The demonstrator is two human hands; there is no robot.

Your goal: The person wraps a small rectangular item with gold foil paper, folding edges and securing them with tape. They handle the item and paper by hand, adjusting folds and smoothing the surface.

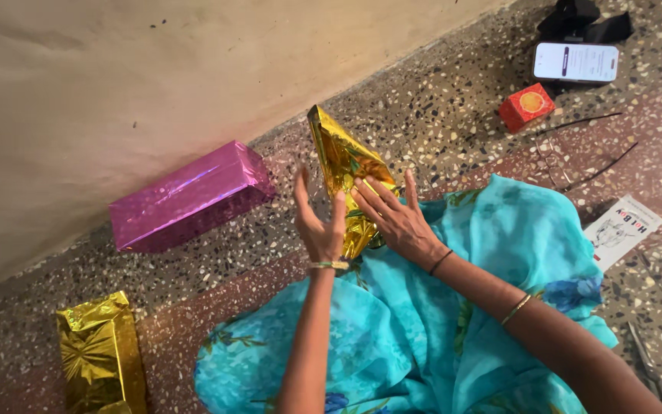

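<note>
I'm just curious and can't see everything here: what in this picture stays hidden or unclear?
All from the head view:
- What the shiny gold foil-wrapped package contains: foil covers it, and both hands, left hand and right hand, hide its lower part.
- The second gold foil parcel: cut off by the bottom edge.
- The metal scissors: cut off at the bottom-right corner.
- The smartphone screen: too small.

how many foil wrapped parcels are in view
3. A gold parcel stands between the left hand and right hand; a pink parcel lies by the wall; another gold parcel lies at bottom left, partly cut off.
</note>
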